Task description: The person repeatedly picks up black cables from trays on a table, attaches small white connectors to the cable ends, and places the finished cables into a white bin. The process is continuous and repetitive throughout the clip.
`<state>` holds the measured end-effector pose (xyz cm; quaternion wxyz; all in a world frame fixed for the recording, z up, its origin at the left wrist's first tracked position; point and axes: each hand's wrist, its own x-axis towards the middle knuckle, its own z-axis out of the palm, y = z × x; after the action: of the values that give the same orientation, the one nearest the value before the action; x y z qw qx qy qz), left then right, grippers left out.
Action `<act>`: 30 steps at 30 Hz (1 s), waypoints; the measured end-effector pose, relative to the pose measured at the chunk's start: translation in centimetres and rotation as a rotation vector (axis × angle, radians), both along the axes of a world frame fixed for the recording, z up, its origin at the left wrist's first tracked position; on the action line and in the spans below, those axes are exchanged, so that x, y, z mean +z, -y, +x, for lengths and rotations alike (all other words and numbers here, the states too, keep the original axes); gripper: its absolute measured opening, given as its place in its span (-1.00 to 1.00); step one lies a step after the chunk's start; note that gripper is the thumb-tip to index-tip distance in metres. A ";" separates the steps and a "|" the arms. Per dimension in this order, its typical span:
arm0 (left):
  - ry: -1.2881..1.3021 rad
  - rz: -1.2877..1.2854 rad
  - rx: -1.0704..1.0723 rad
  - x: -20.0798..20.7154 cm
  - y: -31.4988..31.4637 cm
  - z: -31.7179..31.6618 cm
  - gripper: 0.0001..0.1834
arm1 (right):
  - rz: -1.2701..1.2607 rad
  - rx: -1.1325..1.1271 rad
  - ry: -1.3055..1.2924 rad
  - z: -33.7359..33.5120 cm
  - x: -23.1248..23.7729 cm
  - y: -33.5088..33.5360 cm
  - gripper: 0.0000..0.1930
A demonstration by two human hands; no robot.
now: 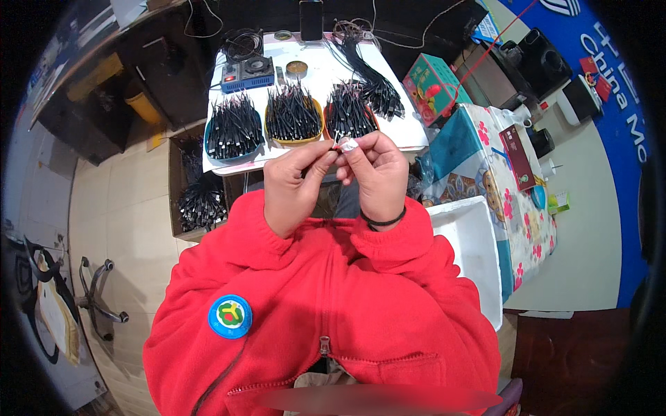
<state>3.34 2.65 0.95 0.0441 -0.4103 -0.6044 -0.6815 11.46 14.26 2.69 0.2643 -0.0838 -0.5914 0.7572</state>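
Note:
My left hand (291, 186) and my right hand (381, 179) meet in front of my chest, at the near edge of the white table (277, 154). The fingertips of both are pinched together around small pieces. A small white piece (349, 145) shows at my right thumb and index finger. Between the left fingertips is a thin, dark cable end, mostly hidden. Just beyond my hands stand three baskets packed with short black cables: a blue one (236, 163), a yellow one (295, 141) and a red one (375, 126).
A blue soldering station (248, 78), a round tin (297, 68) and a bundle of black cables (378, 87) lie farther back. At the left, a cardboard box (175, 187) holds more cables. To the right are a white foam box (497, 277) and a flowered tablecloth (512, 229).

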 end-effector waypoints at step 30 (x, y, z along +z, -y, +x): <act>0.840 0.116 -0.809 -1.0 1.6 -0.7 -0.83 | -0.287 0.211 -0.218 0.9 -2.7 0.5 -0.87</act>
<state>2.67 1.06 -0.04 -0.4404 -0.3003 -0.3272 -0.7803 12.38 13.81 -0.01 0.2313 0.0243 -0.4507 0.8619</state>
